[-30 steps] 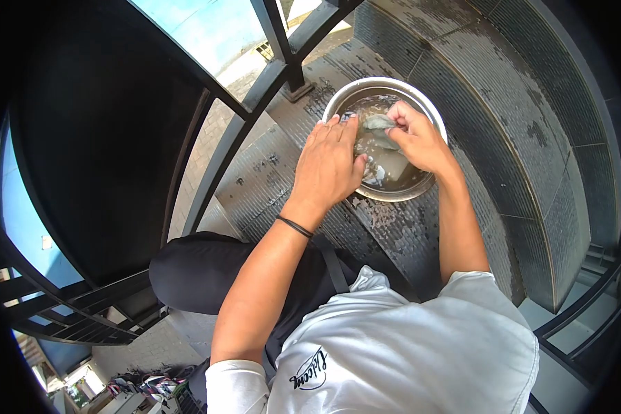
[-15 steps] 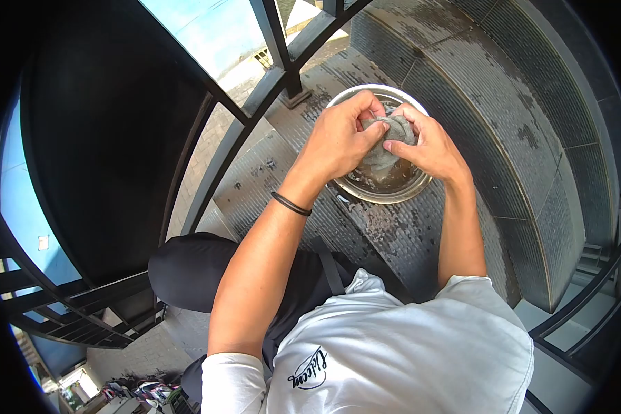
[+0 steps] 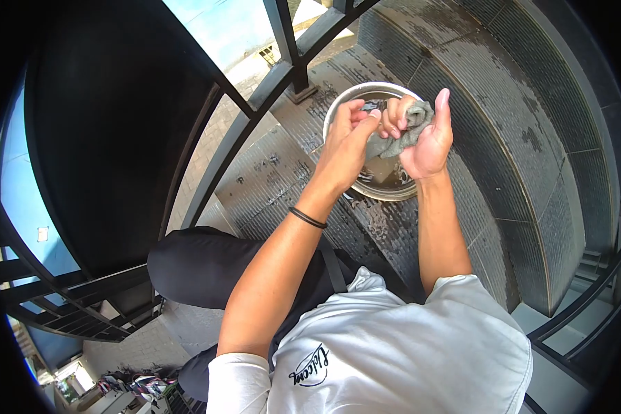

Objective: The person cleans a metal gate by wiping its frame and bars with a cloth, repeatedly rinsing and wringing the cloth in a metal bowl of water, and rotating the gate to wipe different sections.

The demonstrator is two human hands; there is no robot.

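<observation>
A crumpled grey wet cloth (image 3: 408, 131) is in my right hand (image 3: 426, 141), the fingers curled round it and the thumb stretched up and away. My left hand (image 3: 348, 141) is just to the left, fingers bent and thumb near the fingertips; a lower fold of the cloth hangs beside it. Whether the left fingers grip any of the cloth is hard to make out. Both hands are over a round metal basin (image 3: 386, 195) of murky water, in which a pale submerged shape shows below the cloth.
The basin stands on a ridged, wet grey step (image 3: 283, 165). More curved tiled steps (image 3: 504, 124) rise to the right. A black metal railing (image 3: 217, 165) runs along the left, close to my knee (image 3: 196, 269). Another dark rail (image 3: 579, 310) is at the lower right.
The cloth came up out of the water, bunched between both hands, and has then shifted right into my right hand. That hand has turned palm up, and my left hand has drawn away slightly.
</observation>
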